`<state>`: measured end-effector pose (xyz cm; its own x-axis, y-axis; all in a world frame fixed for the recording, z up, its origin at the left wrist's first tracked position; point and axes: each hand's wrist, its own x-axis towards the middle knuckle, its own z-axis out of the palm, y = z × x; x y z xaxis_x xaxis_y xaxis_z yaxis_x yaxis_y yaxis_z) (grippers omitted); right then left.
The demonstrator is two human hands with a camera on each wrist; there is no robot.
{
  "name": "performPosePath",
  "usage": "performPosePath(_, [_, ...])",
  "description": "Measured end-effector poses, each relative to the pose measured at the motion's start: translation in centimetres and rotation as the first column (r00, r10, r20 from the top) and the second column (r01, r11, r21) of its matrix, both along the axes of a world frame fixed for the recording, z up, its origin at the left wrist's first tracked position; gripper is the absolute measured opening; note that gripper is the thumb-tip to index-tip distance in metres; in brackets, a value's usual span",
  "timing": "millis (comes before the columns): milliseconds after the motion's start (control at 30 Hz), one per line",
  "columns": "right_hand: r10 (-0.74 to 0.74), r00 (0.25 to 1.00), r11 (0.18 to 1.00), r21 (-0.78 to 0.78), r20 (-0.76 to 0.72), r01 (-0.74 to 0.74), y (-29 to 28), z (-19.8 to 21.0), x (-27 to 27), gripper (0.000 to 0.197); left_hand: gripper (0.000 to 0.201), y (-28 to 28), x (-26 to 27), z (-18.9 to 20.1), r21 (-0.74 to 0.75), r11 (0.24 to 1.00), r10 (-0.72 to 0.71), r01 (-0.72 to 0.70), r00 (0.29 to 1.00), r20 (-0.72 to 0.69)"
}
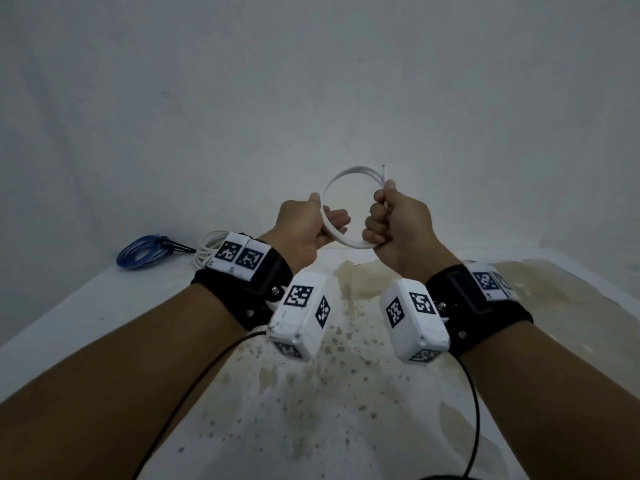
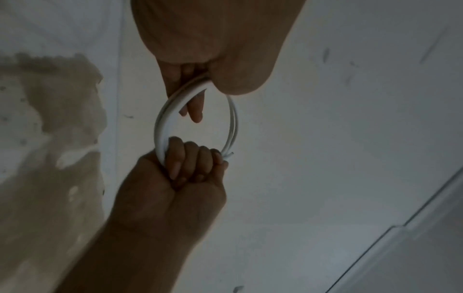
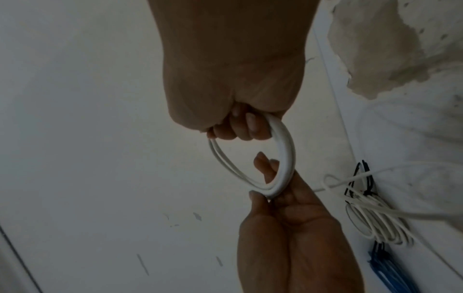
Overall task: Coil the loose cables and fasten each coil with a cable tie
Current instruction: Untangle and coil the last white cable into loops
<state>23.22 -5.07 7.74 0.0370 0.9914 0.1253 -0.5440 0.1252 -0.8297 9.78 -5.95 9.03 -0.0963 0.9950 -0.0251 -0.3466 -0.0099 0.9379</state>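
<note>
At the left of the head view, a blue coil (image 1: 142, 252) lay on the white table (image 1: 104, 306) close to the wall (image 1: 311, 81), with black cable ties (image 1: 178, 247) sticking out from it toward the right. Just right of it sat a white coil (image 1: 207, 249), partly hidden behind the left wrist strap (image 1: 242, 268). In the right wrist view the same two bundles appeared at the lower right, the white coil (image 3: 375, 220) above the blue coil (image 3: 391, 267), with black cable ties (image 3: 360, 178) near the white one.

Toward the middle of the head view, the left hand (image 1: 304, 230) held the left side of a white cable loop (image 1: 346, 209) raised above the table. Its thumb lay over the strands and its fingers (image 1: 336, 220) reached through the ring, only loosely bent, pinching the cable between them. The right wrist view showed that pinch from below, thumb and fingers of the left hand (image 3: 288, 218) meeting on the loop (image 3: 283, 158).

Right of centre, the right hand (image 1: 394, 226) was balled into a fist around the loop's right side, all fingers wrapped tight. A cut cable end (image 1: 383, 169) stuck up just above that fist. The left wrist view showed the fist (image 2: 180, 178) clamped on the loop (image 2: 160, 123).

Below the hands, a tan stain (image 1: 363, 282) spread across the table.
</note>
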Motion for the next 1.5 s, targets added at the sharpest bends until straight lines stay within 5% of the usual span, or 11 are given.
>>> performPosePath(167, [-0.009,0.998,1.0,0.005,0.069,0.009,0.0,-0.5,-0.1,0.034,0.023,0.9,-0.9,-0.7,0.242,0.968,0.122,-0.064,0.965,-0.233])
performPosePath(333, [0.032,0.999,0.999,-0.012,0.043,-0.032,0.0,-0.9,-0.4,0.033,0.027,1.0,-1.6,0.0,0.309,0.951,0.136,0.017,0.874,-0.466])
performPosePath(500, [0.25,0.962,0.968,-0.026,0.105,-0.249,-0.7,-0.8,-0.3,0.032,0.024,1.8,-3.0,1.2,0.207,0.971,-0.029,0.123,0.913,-0.407])
performPosePath(600, [0.309,0.933,0.95,-0.028,0.183,-0.31,-0.9,-0.7,-0.1,0.035,0.031,2.0,-3.4,1.8,0.228,0.966,-0.005,0.125,0.887,-0.462])
performPosePath(800, [0.316,0.921,0.947,-0.022,0.229,-0.32,-0.9,-0.7,0.0,0.036,0.032,1.4,-4.7,3.3,0.324,0.893,0.025,0.312,0.684,-0.729])
performPosePath(933, [0.315,0.921,0.944,0.02,0.231,-0.328,-0.9,-0.6,-0.3,0.036,0.032,1.2,-4.8,4.1,0.37,0.866,0.069,0.336,0.652,-0.755])
performPosePath(1100, [0.303,0.9,0.941,0.049,0.313,-0.334,-1.0,-0.1,0.0,0.035,0.029,0.8,-5.2,5.2,0.296,0.835,0.037,0.463,0.489,-0.871])
performPosePath(1233, [0.302,0.877,0.935,0.064,0.373,-0.349,-0.9,0.1,-0.3,0.035,0.042,0.8,-4.7,5.5,0.33,0.829,0.102,0.451,0.457,-0.883])
performPosePath(1500, [0.311,0.85,0.923,0.076,0.425,-0.376,-0.9,-0.5,-0.5,0.035,0.031,1.4,-4.4,4.4,0.384,0.794,0.163,0.471,0.443,-0.881])
